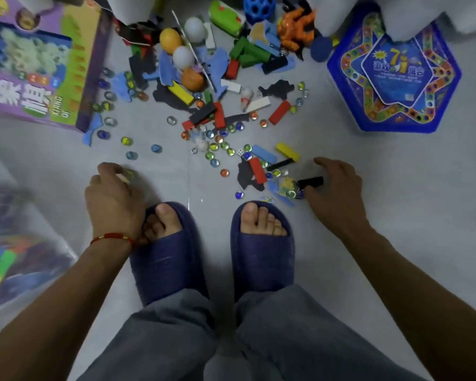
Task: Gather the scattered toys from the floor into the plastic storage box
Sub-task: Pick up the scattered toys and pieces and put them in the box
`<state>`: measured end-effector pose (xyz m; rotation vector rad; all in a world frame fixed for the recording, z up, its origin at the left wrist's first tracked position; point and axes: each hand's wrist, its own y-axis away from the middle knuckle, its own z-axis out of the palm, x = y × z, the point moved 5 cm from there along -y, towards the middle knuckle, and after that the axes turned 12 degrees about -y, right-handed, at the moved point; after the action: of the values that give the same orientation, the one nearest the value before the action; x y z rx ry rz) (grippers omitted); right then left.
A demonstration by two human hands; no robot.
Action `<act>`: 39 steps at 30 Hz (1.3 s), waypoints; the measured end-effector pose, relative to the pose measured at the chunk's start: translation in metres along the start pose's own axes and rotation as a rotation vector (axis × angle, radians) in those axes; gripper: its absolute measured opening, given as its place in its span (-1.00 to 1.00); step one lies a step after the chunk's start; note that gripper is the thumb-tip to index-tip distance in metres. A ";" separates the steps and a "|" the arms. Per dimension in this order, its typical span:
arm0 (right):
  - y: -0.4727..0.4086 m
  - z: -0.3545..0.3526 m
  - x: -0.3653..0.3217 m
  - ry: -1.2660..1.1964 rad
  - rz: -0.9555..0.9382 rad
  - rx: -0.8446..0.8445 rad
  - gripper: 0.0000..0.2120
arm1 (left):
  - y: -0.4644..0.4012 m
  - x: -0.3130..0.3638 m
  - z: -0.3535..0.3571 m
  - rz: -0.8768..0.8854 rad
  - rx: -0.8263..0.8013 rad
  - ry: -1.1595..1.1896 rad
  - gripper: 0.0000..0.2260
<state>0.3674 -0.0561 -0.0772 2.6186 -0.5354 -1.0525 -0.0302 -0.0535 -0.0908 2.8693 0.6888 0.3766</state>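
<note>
Marbles (217,145), coloured blocks (279,112), foam pieces and balls (171,39) lie scattered on the grey floor ahead of my feet. My left hand (113,196) is low over the floor with its fingers curled, pinching a blurred yellow-green marble (129,174) at its fingertips. My right hand (337,188) arches over a black block (312,182). Its thumb is next to the block and a small heap of marbles and blue pieces (285,189), and its fingers are spread and not closed. The clear plastic storage box (52,259) with toys inside stands at the left edge.
A purple game box (39,72) lies at the far left. A blue star-shaped game board (393,75) lies at the far right. An orange figure (296,28) and a blue holed ball (259,6) sit at the back. My feet in dark blue slippers (261,251) stand between my hands.
</note>
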 end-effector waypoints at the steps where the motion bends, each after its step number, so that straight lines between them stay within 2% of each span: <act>1: 0.001 0.001 0.001 0.024 -0.017 -0.018 -0.45 | 0.001 0.000 -0.002 0.004 -0.001 0.002 -0.78; 5: 0.005 0.003 0.004 0.077 -0.132 -0.031 -0.50 | 0.008 0.014 -0.019 0.053 0.036 0.042 -0.70; 9: -0.001 0.004 0.008 0.135 -0.243 -0.051 -0.70 | 0.026 0.062 -0.030 0.255 0.003 0.191 -0.60; 14: -0.008 0.006 0.006 0.168 -0.315 -0.066 -0.77 | 0.043 0.125 -0.008 0.536 -0.139 0.107 -0.57; 18: -0.011 0.010 0.004 0.174 -0.339 -0.056 -0.81 | 0.055 0.146 0.002 0.659 -0.224 0.092 -0.58; 21: -0.014 0.008 0.003 0.144 -0.325 -0.041 -0.80 | 0.058 0.148 0.002 0.650 -0.228 0.130 -0.60; 27: -0.015 0.000 -0.001 0.084 -0.219 -0.017 -0.78 | 0.067 0.143 0.003 0.478 -0.270 0.334 -0.64; 30: -0.010 -0.018 0.001 -0.250 -0.061 0.119 -0.77 | 0.073 0.144 0.010 0.351 -0.430 0.444 -0.67; 32: -0.005 -0.025 0.008 -0.662 0.111 0.183 -0.76 | 0.076 0.145 0.015 0.186 -0.581 0.641 -0.73; 36: 0.009 -0.023 0.014 -1.544 0.440 0.133 -0.84 | 0.081 0.157 0.022 -0.180 -0.841 1.091 -0.74; 38: 0.015 -0.022 0.015 -1.775 0.521 0.146 -0.89 | 0.083 0.164 0.023 -0.233 -0.937 1.197 -0.72; 39: 0.015 -0.021 0.016 -1.812 0.548 0.158 -0.89 | 0.084 0.167 0.023 -0.236 -0.969 1.217 -0.74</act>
<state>0.3896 -0.0742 -0.0669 0.6763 -1.4456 -2.8017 0.1559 -0.0519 -0.0601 1.4115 0.6577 1.8195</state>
